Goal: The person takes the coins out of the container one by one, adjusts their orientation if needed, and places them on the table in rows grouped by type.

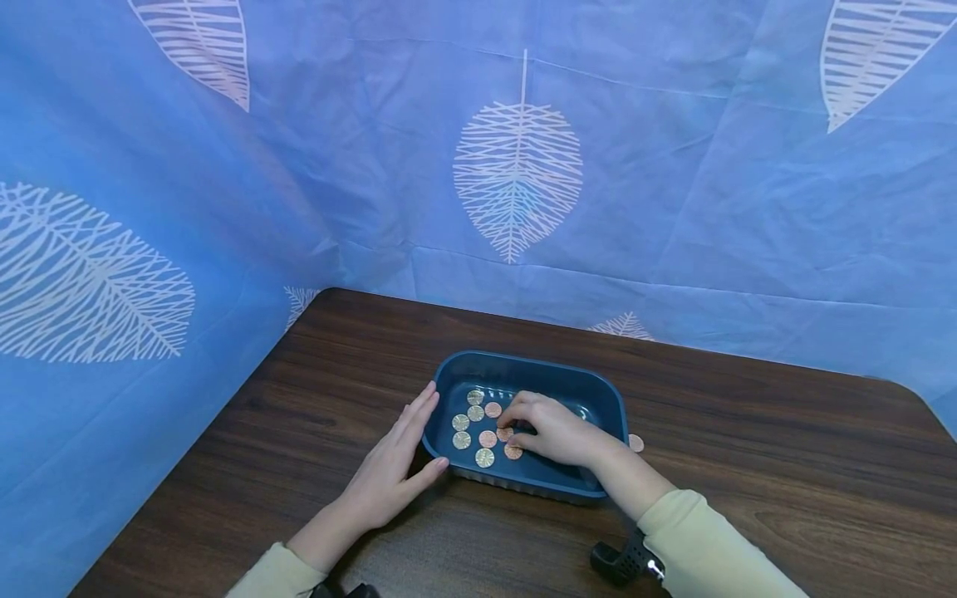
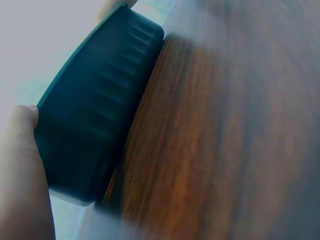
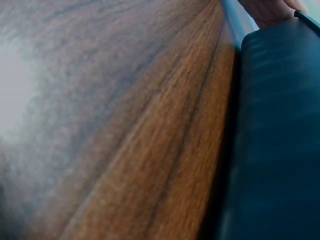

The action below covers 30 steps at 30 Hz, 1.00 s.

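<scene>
Nearest, the left hand [image 1: 389, 469] lies flat on the wooden table [image 1: 748, 465], fingers straight against the left wall of one blue tray [image 1: 591, 389], thumb at its front corner. Inside lie nine coins [image 1: 473, 425] that I can count. Further right, the right hand [image 1: 553, 429] reaches into the tray, fingertips curled on a coin. One more coin [image 1: 636, 443] lies outside, right of the tray.

Head view looks down from above; both wrist views hug the tray [image 1: 609, 407] wall.
</scene>
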Tool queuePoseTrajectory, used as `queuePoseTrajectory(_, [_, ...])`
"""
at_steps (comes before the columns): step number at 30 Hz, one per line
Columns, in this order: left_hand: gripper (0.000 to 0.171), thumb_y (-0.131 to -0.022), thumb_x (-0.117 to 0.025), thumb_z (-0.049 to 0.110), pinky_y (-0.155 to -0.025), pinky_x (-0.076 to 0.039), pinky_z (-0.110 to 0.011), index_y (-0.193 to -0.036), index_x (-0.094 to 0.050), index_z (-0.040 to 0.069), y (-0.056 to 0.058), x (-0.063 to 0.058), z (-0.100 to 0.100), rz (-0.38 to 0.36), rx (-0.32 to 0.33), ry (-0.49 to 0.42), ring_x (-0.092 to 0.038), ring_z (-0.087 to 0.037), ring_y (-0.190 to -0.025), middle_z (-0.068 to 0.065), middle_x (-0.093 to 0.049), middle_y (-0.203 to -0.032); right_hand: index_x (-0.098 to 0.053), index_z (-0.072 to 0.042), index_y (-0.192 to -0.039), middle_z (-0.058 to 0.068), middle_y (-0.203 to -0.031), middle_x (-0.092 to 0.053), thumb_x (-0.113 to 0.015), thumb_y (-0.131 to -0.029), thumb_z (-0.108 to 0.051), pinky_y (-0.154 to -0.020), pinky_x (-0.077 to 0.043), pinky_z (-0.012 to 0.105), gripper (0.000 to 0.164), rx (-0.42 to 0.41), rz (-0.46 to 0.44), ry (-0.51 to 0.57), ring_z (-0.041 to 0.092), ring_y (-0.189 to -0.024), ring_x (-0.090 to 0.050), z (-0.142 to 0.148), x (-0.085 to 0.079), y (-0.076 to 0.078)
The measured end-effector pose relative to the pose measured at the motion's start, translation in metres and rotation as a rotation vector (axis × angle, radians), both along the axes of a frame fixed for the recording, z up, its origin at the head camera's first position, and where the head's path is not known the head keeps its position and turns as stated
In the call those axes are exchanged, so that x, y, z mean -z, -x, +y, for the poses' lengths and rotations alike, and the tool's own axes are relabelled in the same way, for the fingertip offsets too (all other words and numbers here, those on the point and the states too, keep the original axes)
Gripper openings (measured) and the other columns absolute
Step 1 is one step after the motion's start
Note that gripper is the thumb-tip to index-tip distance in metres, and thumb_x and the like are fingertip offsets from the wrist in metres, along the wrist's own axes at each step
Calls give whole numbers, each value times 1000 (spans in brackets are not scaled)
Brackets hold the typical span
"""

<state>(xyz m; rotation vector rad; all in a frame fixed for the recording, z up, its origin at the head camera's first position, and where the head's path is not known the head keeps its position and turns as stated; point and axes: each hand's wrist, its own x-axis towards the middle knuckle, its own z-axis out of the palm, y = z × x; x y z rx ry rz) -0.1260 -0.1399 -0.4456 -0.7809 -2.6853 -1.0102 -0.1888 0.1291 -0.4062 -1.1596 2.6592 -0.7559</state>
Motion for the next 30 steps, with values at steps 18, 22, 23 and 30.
queuePoseTrajectory(18, [75,-95,-58,36,-111,-22,-51,-154,-15,19,0,-1,2,-8,-10,-10,-15,-20,-144,6,-7,-160,-58,-6,-94,1,-83,-49,-70,-87,-12,-65,-39,28,15,41,-220,-15,14,-74,-43,-2,-4,4])
queuePoseTrajectory(22, [75,-95,-58,36,-111,-21,-51,-154,-15,18,0,-2,2,-7,-10,-10,-15,-19,-144,6,-7,-160,-56,-6,-93,2,-82,-47,-71,-87,-11,-64,-38,29,17,44,-264,-18,15,-74,-42,-2,-5,4])
queuePoseTrajectory(23, [75,-95,-58,36,-111,-21,-51,-154,-15,18,0,-2,2,-8,-10,-9,-15,-20,-144,6,-7,-160,-56,-5,-93,3,-83,-47,-70,-87,-11,-64,-38,29,17,43,-268,-18,16,-75,-42,-2,-6,4])
queuePoseTrajectory(30, [75,-95,-57,36,-111,-21,-51,-154,-15,18,-1,-1,2,-7,-10,-5,-15,-20,-144,5,-7,-160,-52,-8,-89,0,-78,-50,-71,-86,-7,-61,-40,26,19,55,-286,17,13,-70,-46,-2,-5,3])
